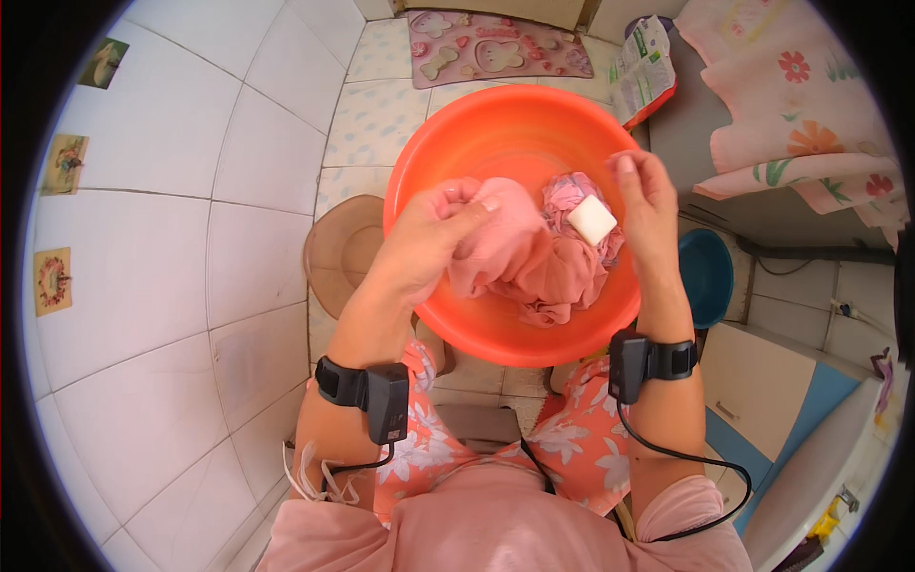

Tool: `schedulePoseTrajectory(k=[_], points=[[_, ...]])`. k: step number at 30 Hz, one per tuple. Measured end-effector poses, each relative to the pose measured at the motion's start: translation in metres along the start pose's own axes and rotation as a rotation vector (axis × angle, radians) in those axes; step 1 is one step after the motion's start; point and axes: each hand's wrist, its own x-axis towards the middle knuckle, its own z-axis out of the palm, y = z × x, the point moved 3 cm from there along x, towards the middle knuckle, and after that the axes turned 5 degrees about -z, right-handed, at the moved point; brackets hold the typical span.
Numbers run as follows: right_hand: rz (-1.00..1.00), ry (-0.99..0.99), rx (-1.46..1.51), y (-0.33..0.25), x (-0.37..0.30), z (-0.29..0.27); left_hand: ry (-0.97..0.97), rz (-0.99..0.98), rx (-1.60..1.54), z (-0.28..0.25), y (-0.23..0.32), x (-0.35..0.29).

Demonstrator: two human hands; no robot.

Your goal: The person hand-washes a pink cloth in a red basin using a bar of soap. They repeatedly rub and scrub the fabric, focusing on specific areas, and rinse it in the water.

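Note:
An orange plastic basin [515,110] stands before me with wet-looking pink cloth [562,272] bunched inside. My left hand [443,229] is closed on a raised fold of this pink cloth, thumb on top. On the bunched fabric at the right lies a white block of soap [592,220], beside a patterned pink-and-grey bundle [569,191]. Over the basin's right rim, my right hand [648,195] is raised apart from the soap and cloth. Its fingers curl in toward the thumb; whatever they may hold, I cannot make out.
A translucent brownish basin [348,250] sits on the floor to the left, by the tiled wall [143,257]. To the right are a blue basin [705,276], a cabinet [758,381] and a flowered cloth [801,105]. A pink mat [500,48] lies at the far side.

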Motion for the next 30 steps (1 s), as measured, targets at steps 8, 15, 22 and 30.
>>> schedulePoseTrajectory(k=[8,15,22,30], points=[[-0.099,-0.376,-1.081,0.046,-0.009,-0.003,-0.044,0.049,-0.074,-0.018,-0.006,-0.001],[-0.154,-0.42,-1.119,0.068,-0.021,0.007,-0.137,0.012,-0.157,-0.017,0.001,-0.01],[-0.165,-0.446,-1.102,0.064,-0.021,0.012,-0.21,0.015,-0.133,-0.011,0.001,-0.01],[-0.17,-0.421,-1.279,0.044,-0.021,0.013,-0.191,-0.019,-0.174,-0.01,-0.001,-0.006]])
